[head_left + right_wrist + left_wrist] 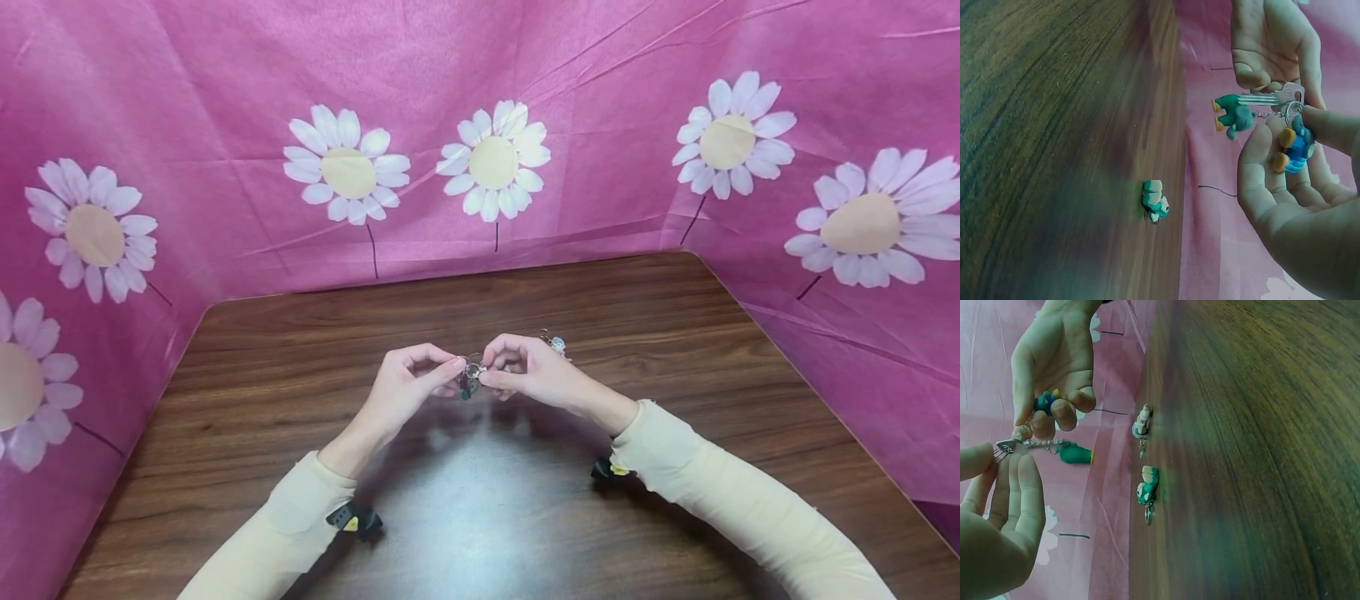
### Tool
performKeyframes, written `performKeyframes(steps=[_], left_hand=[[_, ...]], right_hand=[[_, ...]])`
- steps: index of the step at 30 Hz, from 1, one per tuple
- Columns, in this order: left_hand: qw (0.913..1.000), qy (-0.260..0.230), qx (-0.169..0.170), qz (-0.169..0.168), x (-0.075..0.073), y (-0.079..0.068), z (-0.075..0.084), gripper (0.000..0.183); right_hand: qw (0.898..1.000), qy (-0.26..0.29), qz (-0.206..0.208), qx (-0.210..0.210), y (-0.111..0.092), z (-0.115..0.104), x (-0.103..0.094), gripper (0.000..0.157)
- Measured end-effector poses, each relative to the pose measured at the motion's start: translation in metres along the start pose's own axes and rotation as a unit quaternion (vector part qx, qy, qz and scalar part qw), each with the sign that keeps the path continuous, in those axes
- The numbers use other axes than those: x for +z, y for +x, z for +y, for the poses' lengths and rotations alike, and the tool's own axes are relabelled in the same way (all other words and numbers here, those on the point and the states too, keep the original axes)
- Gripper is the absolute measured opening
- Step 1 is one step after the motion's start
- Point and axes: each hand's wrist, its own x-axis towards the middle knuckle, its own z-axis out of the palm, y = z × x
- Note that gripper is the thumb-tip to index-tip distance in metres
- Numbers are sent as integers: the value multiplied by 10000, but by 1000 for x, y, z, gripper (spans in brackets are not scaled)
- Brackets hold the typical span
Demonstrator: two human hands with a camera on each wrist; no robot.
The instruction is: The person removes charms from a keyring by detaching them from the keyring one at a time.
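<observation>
Both hands meet over the table around a metal key ring (472, 372). My left hand (408, 385) pinches the ring's left side between thumb and fingertips. On the other side, my right hand (536, 373) pinches at the ring, with a blue figurine keychain (1298, 150) lying against its curled fingers. A silver key (1261, 99) and a green figurine (1230, 112) on a short chain hang down between the hands. In the left wrist view the green figurine (1075, 454) dangles below the fingertips. Fingers partly hide where the ring and chains join.
On the wooden table (300, 500) lie a green-and-white figurine keychain (1148, 486) and a pale figurine keychain (1142, 422). Another view of such small charms (557, 343) shows just behind the right hand. Pink cloth (420, 50) with daisies walls the back and sides.
</observation>
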Motion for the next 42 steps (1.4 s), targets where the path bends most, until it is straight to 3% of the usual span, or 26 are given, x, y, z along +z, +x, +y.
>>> performKeyframes(steps=[6, 14, 21, 31, 42], left_hand=[[9998, -9, 130, 128, 0, 0, 0, 20], [9998, 55, 188, 34, -1, 0, -3, 20], [9996, 240, 175, -43, 0, -2, -1, 24], [9997, 139, 187, 14, 1, -1, 0, 23], [9969, 597, 381, -352, -1, -2, 0, 17]], right_hand=[[9997, -219, -60, 125, 0, 1, -1, 17], [9983, -549, -88, 196, -1, -2, 0, 19], [9988, -396, -225, 199, -2, -6, 0, 19], [9987, -173, -400, 245, -3, -5, 1, 20], [9976, -481, -393, 297, -5, -16, -4, 15]])
